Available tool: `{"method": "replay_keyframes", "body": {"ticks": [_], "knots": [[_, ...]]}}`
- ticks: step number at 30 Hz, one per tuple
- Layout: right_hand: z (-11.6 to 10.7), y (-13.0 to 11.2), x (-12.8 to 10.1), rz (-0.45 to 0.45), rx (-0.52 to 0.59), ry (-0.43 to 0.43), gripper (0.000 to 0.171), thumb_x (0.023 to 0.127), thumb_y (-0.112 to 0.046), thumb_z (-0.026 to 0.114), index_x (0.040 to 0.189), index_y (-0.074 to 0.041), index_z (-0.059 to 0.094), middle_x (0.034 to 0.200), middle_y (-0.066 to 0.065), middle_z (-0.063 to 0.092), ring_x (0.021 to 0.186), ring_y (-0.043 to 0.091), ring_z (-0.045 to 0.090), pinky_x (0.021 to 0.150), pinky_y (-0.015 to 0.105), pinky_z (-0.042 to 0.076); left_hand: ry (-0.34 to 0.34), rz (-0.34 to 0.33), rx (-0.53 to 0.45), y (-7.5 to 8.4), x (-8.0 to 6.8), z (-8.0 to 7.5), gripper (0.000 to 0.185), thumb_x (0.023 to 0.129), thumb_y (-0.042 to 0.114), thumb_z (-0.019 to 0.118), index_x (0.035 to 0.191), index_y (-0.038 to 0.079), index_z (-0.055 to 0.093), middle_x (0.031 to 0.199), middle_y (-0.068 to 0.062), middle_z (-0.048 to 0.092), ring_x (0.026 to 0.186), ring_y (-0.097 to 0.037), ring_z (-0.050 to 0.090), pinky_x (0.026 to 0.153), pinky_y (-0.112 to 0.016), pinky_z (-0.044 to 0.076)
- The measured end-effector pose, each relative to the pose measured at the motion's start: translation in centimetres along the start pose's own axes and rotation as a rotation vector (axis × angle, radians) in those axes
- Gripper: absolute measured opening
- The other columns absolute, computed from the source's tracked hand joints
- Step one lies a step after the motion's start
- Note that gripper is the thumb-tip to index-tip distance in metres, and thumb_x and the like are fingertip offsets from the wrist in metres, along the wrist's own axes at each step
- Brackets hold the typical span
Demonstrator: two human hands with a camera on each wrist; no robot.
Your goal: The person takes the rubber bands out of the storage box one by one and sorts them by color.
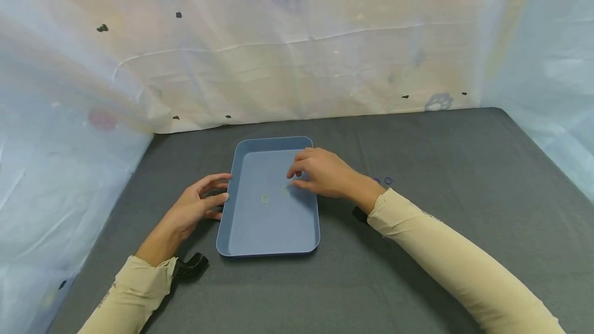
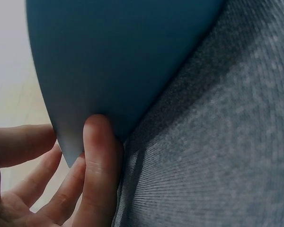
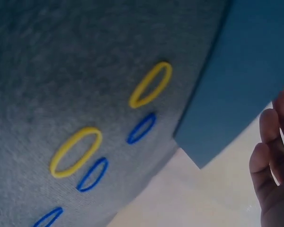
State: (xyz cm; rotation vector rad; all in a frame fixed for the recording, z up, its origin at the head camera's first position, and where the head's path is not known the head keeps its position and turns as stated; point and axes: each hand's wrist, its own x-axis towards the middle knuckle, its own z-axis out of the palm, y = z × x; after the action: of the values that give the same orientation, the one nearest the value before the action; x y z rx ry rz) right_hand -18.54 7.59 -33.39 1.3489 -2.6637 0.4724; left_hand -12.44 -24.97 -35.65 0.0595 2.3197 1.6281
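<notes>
The shallow blue plastic tray (image 1: pixel 271 231) sits mid-table on grey cloth. The left hand (image 1: pixel 197 207) touches its nine-o'clock rim with relaxed fingers. The right hand (image 1: pixel 325 171) hovers over two thin yellow rubber bands (image 1: pixel 265 199) inside, seemingly holding nothing (light, floppy; pinch one strand).

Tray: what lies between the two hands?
The blue tray, with two yellowish rings inside, separates the left hand and right hand; head view.
</notes>
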Motion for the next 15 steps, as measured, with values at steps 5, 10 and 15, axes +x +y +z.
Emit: {"method": "replay_keyframes", "body": {"ticks": [5, 10, 15], "knots": [[0.9, 0.2, 0.9, 0.014, -0.014, -0.040, 0.014, 0.092, -0.025, 0.072, 0.104, -0.020, 0.077, 0.098, -0.002, 0.067, 0.093, 0.013, 0.062, 0.085, 0.032, 0.053, 0.007, 0.007, 0.020, 0.1, 0.0, -0.1, 0.060, 0.099, 0.021, 0.064, 0.152, 0.012, 0.038, 0.150, -0.022, 0.040, 0.100, -0.010, 0.061, 0.075, -0.035, 0.059], [1.6, 0.1, 1.6, 0.052, 0.011, -0.054, 0.013, 0.091, -0.026, 0.073, 0.102, -0.021, 0.078, 0.097, -0.003, 0.068, 0.093, 0.013, 0.063, 0.084, 0.031, 0.052, 0.007, 0.014, 0.033, 0.1, -0.1, 0.1, 0.060, 0.099, 0.021, 0.064, 0.152, 0.012, 0.038, 0.150, -0.022, 0.040, 0.100, -0.011, 0.061, 0.075, -0.035, 0.059], [2.3, -0.1, 1.9, 0.069, 0.047, -0.045, 0.012, 0.090, -0.028, 0.076, 0.099, -0.020, 0.078, 0.096, -0.004, 0.068, 0.091, 0.012, 0.063, 0.085, 0.030, 0.052, 0.008, 0.015, 0.029, 0.0, 0.0, 0.1, 0.060, 0.099, 0.022, 0.064, 0.152, 0.013, 0.038, 0.150, -0.022, 0.040, 0.101, -0.011, 0.061, 0.075, -0.035, 0.059]]}}
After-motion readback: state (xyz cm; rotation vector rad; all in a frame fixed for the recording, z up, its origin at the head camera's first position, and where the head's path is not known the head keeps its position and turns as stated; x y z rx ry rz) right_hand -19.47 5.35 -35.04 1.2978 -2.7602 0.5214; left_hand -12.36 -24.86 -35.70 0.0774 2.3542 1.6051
